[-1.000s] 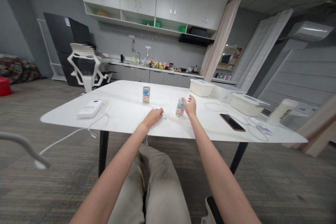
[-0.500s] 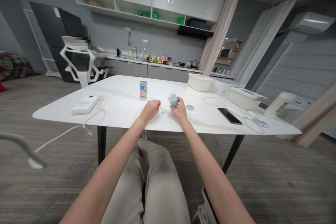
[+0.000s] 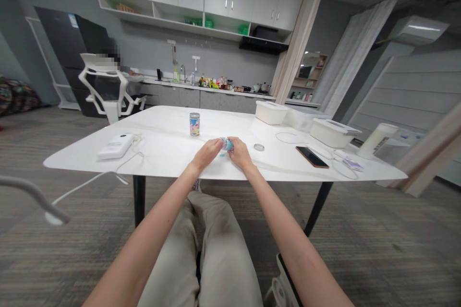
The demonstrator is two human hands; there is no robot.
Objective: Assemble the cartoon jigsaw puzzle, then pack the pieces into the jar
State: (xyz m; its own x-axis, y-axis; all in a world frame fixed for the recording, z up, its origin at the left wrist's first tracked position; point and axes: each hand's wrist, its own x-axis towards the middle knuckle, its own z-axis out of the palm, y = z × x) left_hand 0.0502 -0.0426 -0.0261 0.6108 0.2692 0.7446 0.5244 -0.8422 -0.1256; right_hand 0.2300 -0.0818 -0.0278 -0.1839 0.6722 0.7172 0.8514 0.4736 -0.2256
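Observation:
A small clear jar with light-blue contents (image 3: 226, 143) lies tilted on its side above the table, its mouth turned left. My right hand (image 3: 240, 152) is closed around its base end. Against the mouth of the jar is my left hand (image 3: 209, 152), fingers curled together; what they hold, if anything, is hidden. Just below the jar, a small light-blue piece (image 3: 222, 155) rests on the table. A round metal-rimmed lid (image 3: 259, 147) lies flat to the right of my right hand. Beyond my left hand stands a closed, colourfully printed jar (image 3: 194, 124).
On the white table (image 3: 162, 129), a white power box with a cable (image 3: 115, 147) is at left. To the right are a phone (image 3: 311, 157), lidded storage boxes (image 3: 333, 133), thin cables and a white bottle (image 3: 378, 140). A person sits by a chair (image 3: 104, 81) behind.
My right hand has tipped the jar from near upright toward the left and brought it closer to my left hand. My left hand now meets its mouth. The view has shifted slightly.

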